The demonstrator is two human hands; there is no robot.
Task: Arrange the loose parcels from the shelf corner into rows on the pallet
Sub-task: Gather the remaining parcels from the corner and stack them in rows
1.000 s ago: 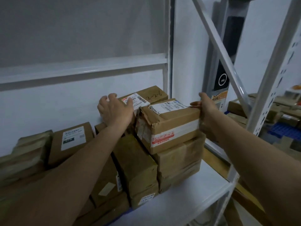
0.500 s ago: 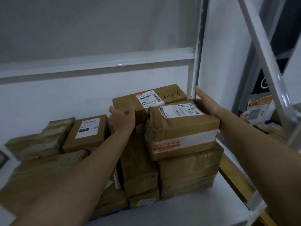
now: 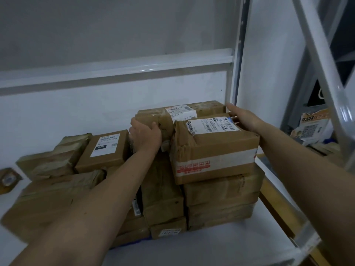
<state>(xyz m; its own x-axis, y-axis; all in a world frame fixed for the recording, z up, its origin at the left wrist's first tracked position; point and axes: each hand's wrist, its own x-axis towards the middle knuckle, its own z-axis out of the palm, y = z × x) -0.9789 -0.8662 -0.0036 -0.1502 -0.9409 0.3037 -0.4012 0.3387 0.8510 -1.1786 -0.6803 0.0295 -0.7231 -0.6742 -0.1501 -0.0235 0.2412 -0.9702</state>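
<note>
A white metal shelf (image 3: 221, 244) carries a heap of brown taped cardboard parcels (image 3: 57, 192) at its back right corner. Topmost at the front sits a squat brown box with a white-and-red tape band (image 3: 213, 150); behind it lies a long flat brown parcel with a white label (image 3: 180, 112). The left hand (image 3: 146, 136) grips the long parcel's left end, fingers curled round it. The right hand (image 3: 244, 118) presses its straight fingers against the right end.
</note>
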